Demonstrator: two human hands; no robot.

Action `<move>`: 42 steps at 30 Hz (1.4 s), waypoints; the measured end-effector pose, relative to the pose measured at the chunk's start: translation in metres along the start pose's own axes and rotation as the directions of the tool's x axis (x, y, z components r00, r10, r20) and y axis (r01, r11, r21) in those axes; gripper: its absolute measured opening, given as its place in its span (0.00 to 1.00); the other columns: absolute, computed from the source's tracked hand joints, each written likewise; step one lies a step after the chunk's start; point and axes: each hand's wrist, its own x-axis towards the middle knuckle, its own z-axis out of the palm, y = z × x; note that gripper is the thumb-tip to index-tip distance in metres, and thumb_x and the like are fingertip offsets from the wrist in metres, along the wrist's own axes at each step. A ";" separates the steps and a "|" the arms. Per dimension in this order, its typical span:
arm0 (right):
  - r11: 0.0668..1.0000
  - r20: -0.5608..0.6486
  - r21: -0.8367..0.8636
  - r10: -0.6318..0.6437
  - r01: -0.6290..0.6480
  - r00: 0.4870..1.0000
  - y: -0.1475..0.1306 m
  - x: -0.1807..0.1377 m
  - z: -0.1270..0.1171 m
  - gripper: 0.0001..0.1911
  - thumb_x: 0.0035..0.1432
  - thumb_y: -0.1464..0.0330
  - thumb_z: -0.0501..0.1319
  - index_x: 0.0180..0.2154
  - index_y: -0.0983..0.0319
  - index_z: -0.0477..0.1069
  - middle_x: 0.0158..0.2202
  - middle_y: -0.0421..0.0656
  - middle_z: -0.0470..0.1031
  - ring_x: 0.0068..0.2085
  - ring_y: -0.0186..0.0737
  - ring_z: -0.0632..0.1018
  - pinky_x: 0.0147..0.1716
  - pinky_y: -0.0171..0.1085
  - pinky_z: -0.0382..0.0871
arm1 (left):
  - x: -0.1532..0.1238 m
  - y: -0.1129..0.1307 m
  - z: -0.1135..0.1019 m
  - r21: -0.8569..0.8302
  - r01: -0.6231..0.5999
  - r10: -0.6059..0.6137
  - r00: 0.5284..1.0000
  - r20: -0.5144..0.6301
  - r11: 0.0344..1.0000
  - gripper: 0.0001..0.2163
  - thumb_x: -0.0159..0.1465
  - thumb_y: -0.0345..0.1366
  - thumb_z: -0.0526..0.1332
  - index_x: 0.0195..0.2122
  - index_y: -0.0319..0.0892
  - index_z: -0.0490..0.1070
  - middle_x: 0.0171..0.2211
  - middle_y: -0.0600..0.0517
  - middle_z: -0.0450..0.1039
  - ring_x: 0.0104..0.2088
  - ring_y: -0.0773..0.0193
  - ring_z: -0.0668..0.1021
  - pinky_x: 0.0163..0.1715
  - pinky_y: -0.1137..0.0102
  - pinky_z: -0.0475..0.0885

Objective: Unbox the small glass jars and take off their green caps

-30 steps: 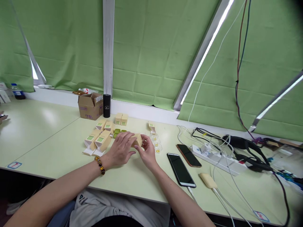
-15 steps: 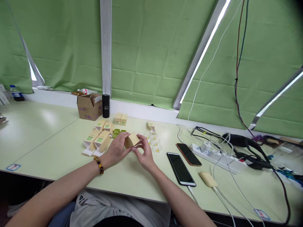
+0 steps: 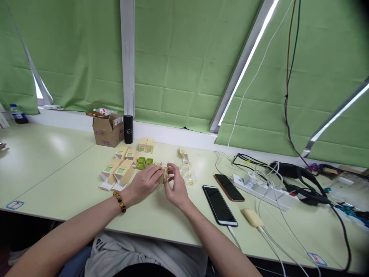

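Note:
A small beige cardboard box (image 3: 163, 177) is held between my two hands above the table. My left hand (image 3: 146, 179) wraps round its left side, a beaded bracelet on the wrist. The thumb and fingertips of my right hand (image 3: 175, 187) grip its right end, where a flap seems to stand up. Green square containers (image 3: 144, 163) sit just behind my left hand. Beyond my right hand lie several clear plastic pieces with yellow spots (image 3: 189, 174). Several beige boxes with green labels (image 3: 123, 172) stand to the left, some with open flaps. What the held box contains is hidden.
Two more beige boxes (image 3: 146, 145) stand at the back, near a black tumbler (image 3: 128, 129) and an open carton (image 3: 108, 130). An opened box (image 3: 183, 154) stands behind the clear pieces. On the right are two phones (image 3: 220, 206), a power strip (image 3: 265, 191) and loose cables.
The held box has been turned and tipped, so its broad top face no longer shows. My right fingers have shifted to its right end. The surrounding things stay put.

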 end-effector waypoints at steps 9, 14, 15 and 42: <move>0.997 0.031 -0.075 -0.016 0.018 0.999 0.004 -0.001 0.005 0.34 0.61 0.72 0.59 0.66 0.56 0.50 0.51 0.50 0.74 0.43 0.47 0.79 0.43 0.48 0.78 | 0.001 -0.001 0.001 0.033 -0.044 0.044 0.999 0.011 0.998 0.22 0.67 0.24 0.60 0.62 0.36 0.64 0.53 0.38 0.76 0.56 0.49 0.78 0.54 0.52 0.80; 0.990 -0.017 -0.133 -0.046 0.044 0.999 0.009 0.000 0.008 0.32 0.61 0.73 0.57 0.64 0.58 0.50 0.51 0.50 0.74 0.36 0.43 0.79 0.37 0.44 0.75 | -0.001 -0.001 0.003 0.000 0.026 -0.026 0.999 0.028 1.000 0.23 0.68 0.28 0.63 0.63 0.37 0.64 0.56 0.37 0.75 0.57 0.48 0.77 0.55 0.52 0.80; 0.989 -0.022 -0.139 -0.057 0.053 0.998 0.009 0.000 0.009 0.31 0.62 0.73 0.56 0.64 0.58 0.50 0.50 0.49 0.74 0.36 0.42 0.79 0.37 0.43 0.75 | -0.002 -0.002 0.004 -0.008 0.041 -0.041 0.999 0.029 0.999 0.23 0.68 0.29 0.64 0.64 0.38 0.64 0.56 0.37 0.74 0.58 0.47 0.77 0.55 0.52 0.79; 0.873 -0.091 -0.150 -0.479 0.463 0.873 0.013 0.009 -0.016 0.19 0.62 0.76 0.53 0.43 0.51 0.77 0.44 0.44 0.83 0.51 0.51 0.82 0.56 0.61 0.72 | -0.001 0.002 0.002 -0.180 0.117 -0.118 0.993 0.003 0.977 0.20 0.69 0.26 0.61 0.60 0.45 0.67 0.58 0.40 0.72 0.59 0.51 0.75 0.57 0.53 0.77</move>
